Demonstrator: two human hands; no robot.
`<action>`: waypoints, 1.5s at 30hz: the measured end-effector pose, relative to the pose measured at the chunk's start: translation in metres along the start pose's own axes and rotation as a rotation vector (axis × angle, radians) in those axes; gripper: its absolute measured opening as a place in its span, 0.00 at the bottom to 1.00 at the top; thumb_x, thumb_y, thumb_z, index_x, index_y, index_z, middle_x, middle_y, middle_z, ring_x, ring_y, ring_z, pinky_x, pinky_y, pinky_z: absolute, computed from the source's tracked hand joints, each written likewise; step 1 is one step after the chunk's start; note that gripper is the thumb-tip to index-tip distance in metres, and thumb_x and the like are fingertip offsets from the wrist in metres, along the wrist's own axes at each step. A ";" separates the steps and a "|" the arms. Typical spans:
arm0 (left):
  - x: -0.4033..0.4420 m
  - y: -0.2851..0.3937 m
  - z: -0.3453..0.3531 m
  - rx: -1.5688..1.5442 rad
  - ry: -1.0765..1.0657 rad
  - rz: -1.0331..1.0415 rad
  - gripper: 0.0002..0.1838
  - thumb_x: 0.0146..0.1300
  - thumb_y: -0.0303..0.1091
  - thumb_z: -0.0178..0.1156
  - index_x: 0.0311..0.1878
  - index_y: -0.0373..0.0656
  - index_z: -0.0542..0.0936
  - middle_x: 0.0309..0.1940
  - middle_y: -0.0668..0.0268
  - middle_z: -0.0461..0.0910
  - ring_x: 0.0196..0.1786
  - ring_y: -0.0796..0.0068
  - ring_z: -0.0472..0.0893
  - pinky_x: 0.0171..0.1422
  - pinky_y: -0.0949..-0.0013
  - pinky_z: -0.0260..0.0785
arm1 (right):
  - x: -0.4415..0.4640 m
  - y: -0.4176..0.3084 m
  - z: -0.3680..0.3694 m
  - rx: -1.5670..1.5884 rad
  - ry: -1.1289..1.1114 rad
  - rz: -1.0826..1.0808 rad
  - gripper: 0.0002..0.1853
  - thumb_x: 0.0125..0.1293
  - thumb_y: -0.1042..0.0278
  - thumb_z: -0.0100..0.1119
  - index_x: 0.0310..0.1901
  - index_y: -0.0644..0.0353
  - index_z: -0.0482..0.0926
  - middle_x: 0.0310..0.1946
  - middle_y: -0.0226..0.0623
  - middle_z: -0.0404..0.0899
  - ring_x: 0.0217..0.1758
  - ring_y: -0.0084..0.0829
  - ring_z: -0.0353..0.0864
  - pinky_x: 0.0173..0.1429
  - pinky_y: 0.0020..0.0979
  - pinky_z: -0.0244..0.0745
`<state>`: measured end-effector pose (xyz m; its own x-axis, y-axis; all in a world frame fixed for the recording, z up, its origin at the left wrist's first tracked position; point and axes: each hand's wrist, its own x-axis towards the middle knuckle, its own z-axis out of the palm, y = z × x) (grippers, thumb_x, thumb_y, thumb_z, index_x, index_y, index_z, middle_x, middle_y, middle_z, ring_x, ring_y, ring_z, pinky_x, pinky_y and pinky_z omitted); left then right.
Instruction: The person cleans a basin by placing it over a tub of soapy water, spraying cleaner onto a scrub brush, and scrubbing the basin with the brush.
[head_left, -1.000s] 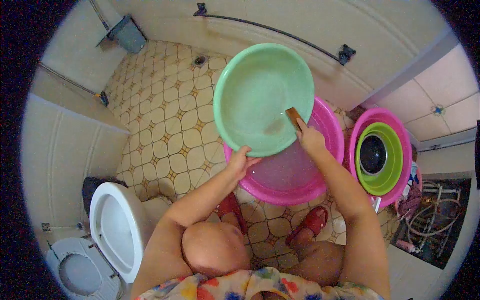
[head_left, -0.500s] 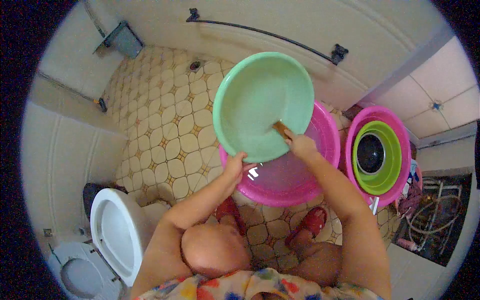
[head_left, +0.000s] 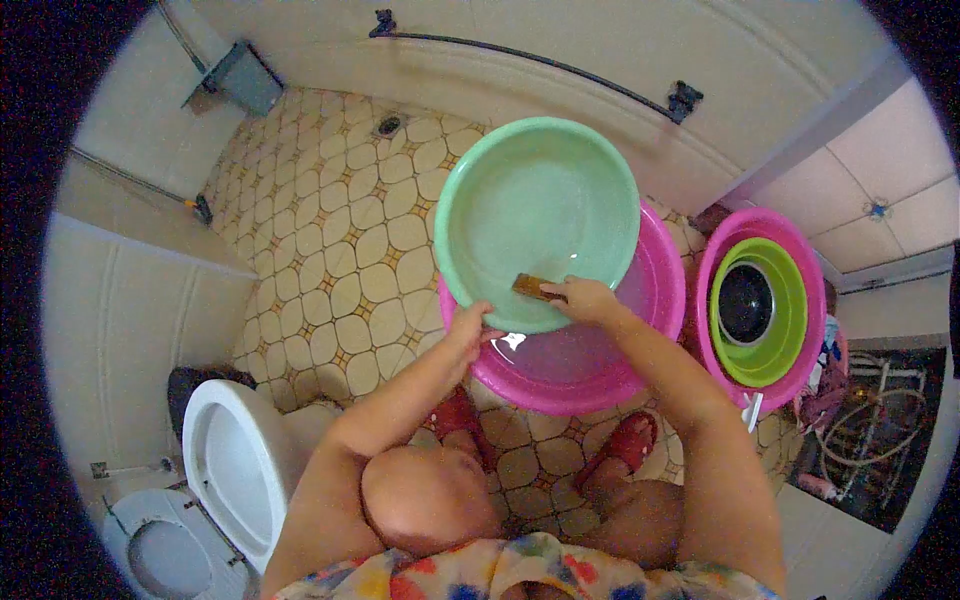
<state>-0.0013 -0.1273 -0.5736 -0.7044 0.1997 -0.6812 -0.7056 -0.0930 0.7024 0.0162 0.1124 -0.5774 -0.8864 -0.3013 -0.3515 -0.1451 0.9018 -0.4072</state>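
Observation:
A mint green basin (head_left: 540, 200) is held above a large pink basin (head_left: 570, 398) that has cloudy water in it. My left hand (head_left: 470, 335) grips the green basin's near rim, thumb over the edge and fingers beneath. Inside the same basin, my right hand (head_left: 585, 300) is closed around a brown wooden brush (head_left: 537, 288), which touches the inner surface close to the near rim. Whether the brush has bristles underneath is hidden.
At the right, another pink basin (head_left: 812, 325) holds a lime green basin (head_left: 798, 335) with a dark round bowl (head_left: 746, 303). A toilet (head_left: 235, 470) stands at the left. The wall carries a dark rail (head_left: 530, 58). Red slippers (head_left: 632, 442) are on the tiled floor.
My right hand has moved the brush left and toward me inside the green basin. The green basin has shifted slightly toward me, with my left hand still on its rim.

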 end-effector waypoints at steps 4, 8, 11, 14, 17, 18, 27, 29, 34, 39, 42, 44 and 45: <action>0.013 -0.005 -0.013 -0.063 -0.035 -0.064 0.25 0.54 0.33 0.50 0.56 0.36 0.63 0.46 0.54 0.74 0.44 0.61 0.78 0.46 0.61 0.75 | 0.009 0.029 -0.010 -0.127 0.086 -0.049 0.18 0.61 0.53 0.50 0.53 0.28 0.72 0.38 0.40 0.73 0.42 0.43 0.76 0.46 0.43 0.69; -0.017 0.026 -0.003 -0.014 -0.009 -0.049 0.25 0.54 0.34 0.49 0.57 0.36 0.63 0.45 0.53 0.74 0.45 0.59 0.78 0.48 0.60 0.75 | 0.005 0.046 -0.040 -0.494 0.111 -0.033 0.16 0.62 0.58 0.47 0.50 0.26 0.74 0.35 0.38 0.74 0.41 0.37 0.76 0.45 0.41 0.66; 0.001 0.017 -0.014 -0.013 0.005 -0.108 0.25 0.55 0.34 0.48 0.57 0.36 0.63 0.46 0.53 0.74 0.44 0.59 0.78 0.47 0.60 0.75 | 0.010 0.040 -0.036 -0.505 0.149 -0.147 0.16 0.65 0.60 0.41 0.48 0.27 0.76 0.35 0.37 0.75 0.43 0.38 0.76 0.46 0.39 0.67; 0.004 0.018 -0.015 0.018 -0.006 -0.093 0.25 0.55 0.34 0.48 0.56 0.35 0.63 0.45 0.52 0.74 0.43 0.59 0.78 0.44 0.61 0.76 | 0.032 0.003 -0.022 -0.388 0.221 -0.245 0.17 0.65 0.62 0.41 0.50 0.27 0.74 0.36 0.36 0.75 0.44 0.38 0.75 0.48 0.38 0.64; 0.006 0.020 -0.018 0.035 -0.080 -0.046 0.25 0.54 0.34 0.48 0.57 0.35 0.63 0.45 0.52 0.74 0.43 0.59 0.79 0.43 0.61 0.76 | 0.057 -0.027 -0.010 -0.329 0.380 -0.236 0.18 0.63 0.62 0.44 0.52 0.27 0.73 0.34 0.35 0.74 0.44 0.37 0.74 0.48 0.38 0.62; 0.002 0.023 -0.016 0.036 -0.067 -0.058 0.25 0.54 0.34 0.48 0.57 0.35 0.63 0.45 0.52 0.74 0.43 0.59 0.79 0.42 0.61 0.76 | 0.061 -0.032 -0.011 -0.322 0.415 -0.242 0.19 0.61 0.61 0.48 0.53 0.27 0.72 0.33 0.35 0.73 0.43 0.36 0.74 0.47 0.40 0.62; 0.005 0.029 -0.017 0.108 -0.035 -0.123 0.25 0.52 0.33 0.50 0.55 0.35 0.65 0.44 0.53 0.75 0.40 0.59 0.79 0.42 0.59 0.76 | 0.048 0.006 -0.031 -0.371 0.061 -0.307 0.19 0.59 0.59 0.53 0.51 0.23 0.73 0.32 0.33 0.72 0.41 0.34 0.73 0.47 0.40 0.60; 0.003 0.035 -0.016 0.160 -0.009 -0.124 0.25 0.52 0.32 0.51 0.55 0.35 0.65 0.44 0.53 0.75 0.40 0.59 0.79 0.42 0.59 0.76 | 0.058 -0.003 -0.030 -0.371 0.104 -0.307 0.18 0.59 0.57 0.52 0.51 0.22 0.73 0.34 0.33 0.72 0.42 0.36 0.73 0.48 0.41 0.61; 0.000 0.035 -0.018 0.157 -0.034 -0.140 0.26 0.52 0.32 0.52 0.56 0.36 0.64 0.46 0.54 0.74 0.41 0.60 0.79 0.43 0.59 0.76 | 0.095 -0.020 -0.033 -0.251 0.360 -0.184 0.19 0.60 0.57 0.51 0.53 0.23 0.72 0.38 0.37 0.73 0.45 0.41 0.74 0.48 0.44 0.65; -0.003 0.052 -0.027 0.289 -0.047 -0.044 0.27 0.53 0.31 0.51 0.59 0.36 0.62 0.48 0.54 0.73 0.45 0.59 0.78 0.48 0.60 0.73 | 0.101 -0.012 -0.064 -0.127 0.596 0.079 0.24 0.60 0.62 0.53 0.59 0.33 0.66 0.36 0.41 0.68 0.37 0.42 0.73 0.39 0.40 0.70; 0.010 0.060 -0.037 0.473 0.069 0.300 0.30 0.52 0.28 0.50 0.61 0.35 0.58 0.52 0.52 0.70 0.50 0.57 0.74 0.54 0.61 0.67 | 0.104 -0.005 -0.059 -0.019 0.572 0.135 0.25 0.61 0.64 0.51 0.61 0.40 0.63 0.40 0.46 0.67 0.38 0.46 0.73 0.41 0.42 0.72; 0.014 0.061 -0.035 0.531 0.258 0.696 0.32 0.51 0.26 0.49 0.62 0.35 0.56 0.53 0.50 0.67 0.54 0.55 0.71 0.58 0.62 0.63 | 0.112 -0.011 -0.050 0.069 0.567 0.165 0.25 0.62 0.65 0.49 0.62 0.43 0.61 0.42 0.49 0.66 0.40 0.48 0.73 0.43 0.43 0.71; 0.012 0.066 -0.031 0.550 0.242 0.705 0.32 0.51 0.25 0.49 0.62 0.35 0.55 0.54 0.49 0.66 0.55 0.56 0.70 0.59 0.62 0.61 | 0.117 -0.015 -0.045 0.113 0.565 0.180 0.25 0.63 0.65 0.49 0.63 0.44 0.60 0.44 0.50 0.66 0.42 0.49 0.73 0.44 0.43 0.71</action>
<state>-0.0587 -0.1615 -0.5413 -0.9975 0.0583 -0.0402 -0.0156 0.3726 0.9278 -0.1045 0.0778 -0.5747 -0.9935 0.0924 0.0662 0.0494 0.8755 -0.4807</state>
